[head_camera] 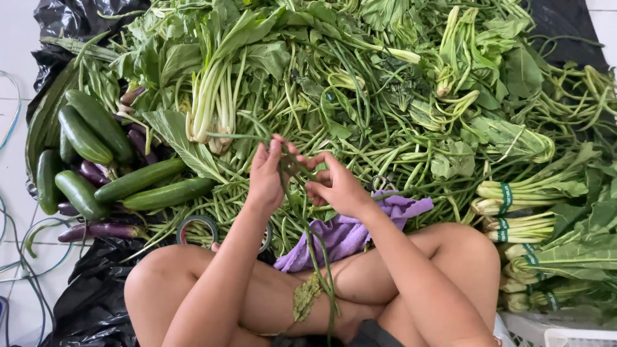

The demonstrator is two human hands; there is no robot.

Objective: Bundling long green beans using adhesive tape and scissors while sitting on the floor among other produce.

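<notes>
Both hands are up over the lap, left hand (267, 173) and right hand (334, 186) pinching a few long beans (315, 250) so they dangle straight between the knees, with cucumbers (138, 180) and tape roll (197, 226) close by for grabbing.

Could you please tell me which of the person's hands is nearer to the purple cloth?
The right hand. It is just above the purple cloth, almost over its upper edge, pinching the long green stems. The left hand grips the same stems farther left, clear of the cloth.
</notes>
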